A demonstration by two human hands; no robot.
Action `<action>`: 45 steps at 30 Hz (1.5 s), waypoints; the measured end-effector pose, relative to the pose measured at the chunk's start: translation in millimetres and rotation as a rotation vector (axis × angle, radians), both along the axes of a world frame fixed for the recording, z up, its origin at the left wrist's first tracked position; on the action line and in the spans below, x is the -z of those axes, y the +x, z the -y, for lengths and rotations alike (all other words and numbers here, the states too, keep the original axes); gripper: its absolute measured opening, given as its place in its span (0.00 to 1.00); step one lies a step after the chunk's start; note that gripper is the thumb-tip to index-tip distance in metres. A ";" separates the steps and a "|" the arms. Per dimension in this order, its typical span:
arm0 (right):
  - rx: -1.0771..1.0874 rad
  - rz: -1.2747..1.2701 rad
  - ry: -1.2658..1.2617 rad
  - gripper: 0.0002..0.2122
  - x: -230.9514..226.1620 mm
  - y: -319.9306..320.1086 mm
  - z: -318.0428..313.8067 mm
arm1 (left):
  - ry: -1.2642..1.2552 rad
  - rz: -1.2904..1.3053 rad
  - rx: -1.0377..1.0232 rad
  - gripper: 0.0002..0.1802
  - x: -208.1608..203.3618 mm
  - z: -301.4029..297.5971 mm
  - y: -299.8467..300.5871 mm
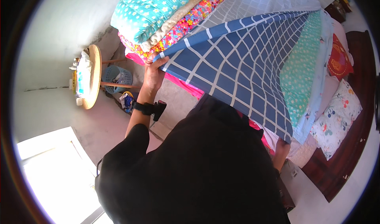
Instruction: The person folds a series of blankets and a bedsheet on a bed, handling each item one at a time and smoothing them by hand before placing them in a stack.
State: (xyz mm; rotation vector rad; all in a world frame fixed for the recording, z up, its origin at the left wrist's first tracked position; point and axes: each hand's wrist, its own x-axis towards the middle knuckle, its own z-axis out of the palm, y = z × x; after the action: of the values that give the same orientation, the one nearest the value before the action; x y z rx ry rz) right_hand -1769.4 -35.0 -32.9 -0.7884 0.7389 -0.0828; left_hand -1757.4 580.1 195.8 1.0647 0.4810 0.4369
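At left, one round table stands near one blue basket. At upper left of centre, one turquoise flowered quilt tops a stack of bedding. Below it, the left hand pinches the edge of one blue checked sheet, stretched across centre frame in what appears to be a spreading step; the next move likely calls for even tension. At lower right, the sheet's corner hides the right hand's fingers, their grip unclear. One patterned pillow lies far right.
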 end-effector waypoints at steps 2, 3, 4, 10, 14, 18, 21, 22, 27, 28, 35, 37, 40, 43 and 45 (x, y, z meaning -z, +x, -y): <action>0.184 -0.054 0.150 0.12 -1.2 -3.8 3.7 | 0.020 0.019 0.053 0.12 6.7 -5.8 0.3; -0.072 0.053 -0.402 0.12 25.3 -24.7 27.8 | 0.037 0.030 0.117 0.11 11.3 -7.5 7.2; -0.232 0.106 -0.673 0.12 23.3 -25.5 24.5 | 0.027 0.046 0.154 0.12 15.3 -10.9 5.1; 0.337 0.068 -0.250 0.13 -76.1 -9.4 -51.4 | 0.038 -0.075 0.169 0.10 54.3 -34.1 -6.5; -0.107 -0.229 -0.669 0.15 -43.9 -33.6 -15.6 | -0.006 -0.303 0.178 0.10 65.6 -35.2 -2.5; 0.075 -0.259 -0.505 0.13 -36.3 -27.3 -23.4 | -0.117 -0.479 0.184 0.11 112.4 -52.0 -4.0; 0.190 0.007 -0.248 0.13 -26.7 -14.7 -29.2 | -0.194 -0.500 0.169 0.10 124.6 -46.2 -0.3; 0.188 -0.004 -0.203 0.13 -16.0 -10.9 -30.3 | -0.212 -0.544 0.183 0.09 135.5 -51.1 -3.0; -0.603 -0.046 -1.279 0.15 -112.2 11.9 -89.1 | -0.139 -0.638 0.166 0.07 138.2 -39.1 -3.8; -0.541 0.013 -1.207 0.16 -114.9 19.6 -92.4 | -0.141 -0.638 0.151 0.07 134.6 -37.5 -7.5; 0.208 -0.078 -0.304 0.20 -86.1 36.0 -48.0 | 0.022 -0.590 -0.053 0.11 130.6 -29.9 -7.7; 0.174 -0.106 -0.366 0.20 -94.4 33.0 -50.8 | 0.029 -0.570 -0.080 0.12 130.1 -29.6 -0.8; 0.039 -0.052 -0.459 0.19 -95.1 26.8 -51.3 | -0.050 -0.362 -0.100 0.10 121.2 -29.7 12.7; 0.089 -0.317 -0.628 0.17 -108.0 27.8 -69.7 | -0.118 -0.335 -0.079 0.10 125.9 -37.2 23.7; 0.028 -0.169 -0.718 0.16 -111.3 26.4 -77.0 | -0.120 -0.332 -0.088 0.10 126.0 -35.2 30.9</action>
State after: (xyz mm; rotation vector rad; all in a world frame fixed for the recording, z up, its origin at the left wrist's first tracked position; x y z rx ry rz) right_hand -1743.0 41.9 78.4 -1.4818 0.8903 -0.3222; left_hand -1726.5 615.2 69.9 1.0054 0.8410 0.3046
